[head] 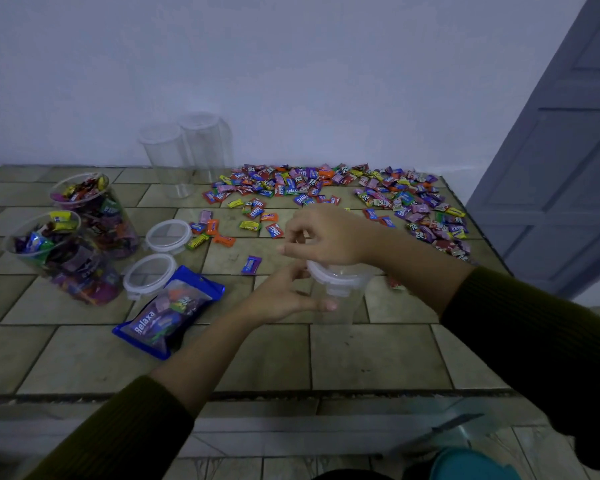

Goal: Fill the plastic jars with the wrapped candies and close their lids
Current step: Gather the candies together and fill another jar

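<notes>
Head view: a tiled tabletop [378, 355] runs back to a pale wall, and a grey-blue door [551, 168] stands at the right. A wide scatter of wrapped candies [326, 185] covers the far right of the tabletop, thinning toward the middle. One purple-blue candy [251, 265] lies alone just left of the hands. A blue candy bag [168, 313] marked "Relaxa" lies flat at the near left, its clear window showing sweets inside. Its upper end is just beside the nearer of two loose lids [149, 275]. The other loose lid [168, 235] lies just behind that one.

Two empty jars [168, 157] stand side by side by the wall, clear and upright. At the far left two filled jars [94, 209] stand open-topped, packed with mixed wrappers up to their rims, one in front of the other.

The held jar [340, 306] stands upright in the centre, clear, with no candies visible inside, and its white-rimmed lid [340, 275] sits on top. The left hand [281, 296] clasps the jar's side, thumb up near the lid rim and fingers [328, 306] laid across the front wall. The right hand [329, 239] is over the lid with its fingers bent. It hides the lid's far edge, so I cannot tell whether its grip pinches anything.
</notes>
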